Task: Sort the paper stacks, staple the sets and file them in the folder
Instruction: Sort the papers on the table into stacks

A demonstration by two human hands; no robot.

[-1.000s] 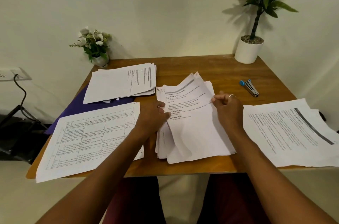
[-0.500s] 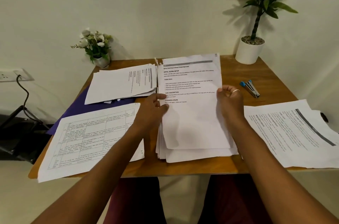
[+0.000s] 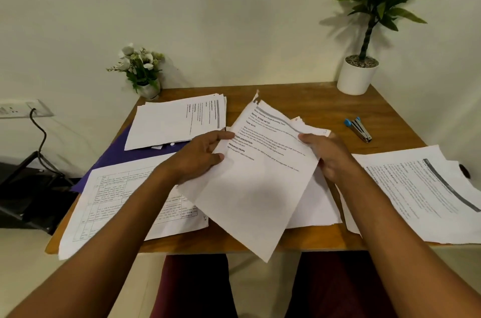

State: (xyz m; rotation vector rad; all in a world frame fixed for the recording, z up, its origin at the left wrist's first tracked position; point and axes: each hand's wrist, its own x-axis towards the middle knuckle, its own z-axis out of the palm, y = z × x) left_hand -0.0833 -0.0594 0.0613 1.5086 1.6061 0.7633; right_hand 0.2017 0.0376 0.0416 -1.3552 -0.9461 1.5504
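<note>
Head view: left hand (image 3: 200,153) and right hand (image 3: 329,153) pinch thin, flimsy printed sheets (image 3: 257,182), tilted.

purple folder (image 3: 118,156) mostly hidden, right stack (image 3: 416,187) cut off at edge

- Plain pale wall (image 3: 234,18) right across the back, with the tall plant's shadow falling soft on it, left of the stem.
- Wooden table (image 3: 299,99) standing against that wall.
- Far right corner of the table: a leafy plant in a white pot (image 3: 358,78).
- Far left corner: a small pot of white flowers (image 3: 140,65).
- Over on the left wall, a socket (image 3: 23,108), a black cable (image 3: 39,135) dropping toward some dark gear (image 3: 26,200) on the light floor (image 3: 23,252).
</note>
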